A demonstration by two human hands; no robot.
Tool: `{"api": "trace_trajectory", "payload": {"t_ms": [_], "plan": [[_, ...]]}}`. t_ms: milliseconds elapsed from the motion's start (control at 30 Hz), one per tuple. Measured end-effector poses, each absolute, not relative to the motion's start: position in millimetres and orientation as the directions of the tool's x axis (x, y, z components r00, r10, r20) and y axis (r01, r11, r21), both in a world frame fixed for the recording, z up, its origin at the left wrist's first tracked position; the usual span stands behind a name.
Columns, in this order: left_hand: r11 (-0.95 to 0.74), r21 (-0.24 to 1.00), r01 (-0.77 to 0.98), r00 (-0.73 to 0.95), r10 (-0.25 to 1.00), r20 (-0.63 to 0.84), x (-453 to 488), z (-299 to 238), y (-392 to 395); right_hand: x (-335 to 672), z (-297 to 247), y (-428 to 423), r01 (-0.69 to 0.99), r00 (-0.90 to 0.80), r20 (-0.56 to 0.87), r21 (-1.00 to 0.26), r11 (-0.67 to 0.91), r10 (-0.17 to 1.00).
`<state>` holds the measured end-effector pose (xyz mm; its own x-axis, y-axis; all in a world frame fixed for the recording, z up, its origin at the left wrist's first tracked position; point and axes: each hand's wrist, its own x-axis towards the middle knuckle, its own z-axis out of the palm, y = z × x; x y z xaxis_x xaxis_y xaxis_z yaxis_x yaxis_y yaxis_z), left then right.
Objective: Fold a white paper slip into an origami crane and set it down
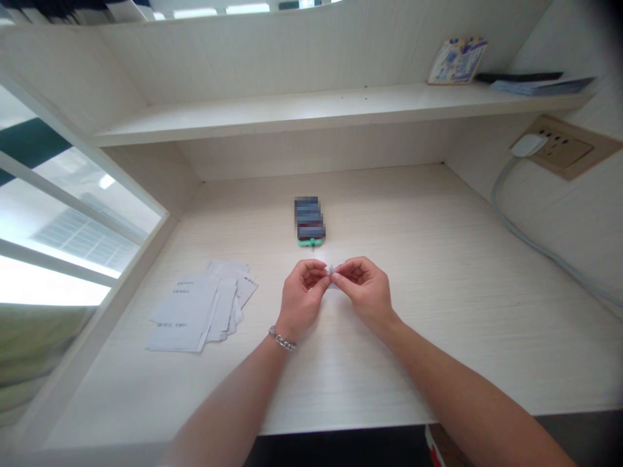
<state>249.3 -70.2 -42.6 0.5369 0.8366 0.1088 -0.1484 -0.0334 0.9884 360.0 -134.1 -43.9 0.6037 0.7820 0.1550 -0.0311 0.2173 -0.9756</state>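
Both of my hands meet over the middle of the pale wooden desk (pixel 438 311). My left hand (pixel 302 295), with a silver bracelet on its wrist, and my right hand (pixel 365 288) pinch a tiny folded white scrap of paper (pixel 331 271) between their fingertips. Just beyond them lies a small dark object with a green end (pixel 309 222), its top blurred. A loose pile of white paper slips (pixel 199 311) lies on the desk to the left of my left hand.
A shelf (pixel 311 110) runs above the desk, with a printed card (pixel 457 59) and flat papers (pixel 540 83) at its right end. A wall socket with a white plug (pixel 528 144) and cable (pixel 525 240) is on the right wall. A window (pixel 63 220) borders the left.
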Motion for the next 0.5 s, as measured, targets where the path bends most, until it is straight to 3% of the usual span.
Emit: {"api": "trace_trajectory", "payload": {"t_ms": [500], "plan": [[-0.232,0.972,-0.027,0.503,0.837,0.214,245.4,-36.8,-73.7,368.6,-41.8,-131.5,-0.15,0.547,0.071,-0.972,0.181,0.834]]}}
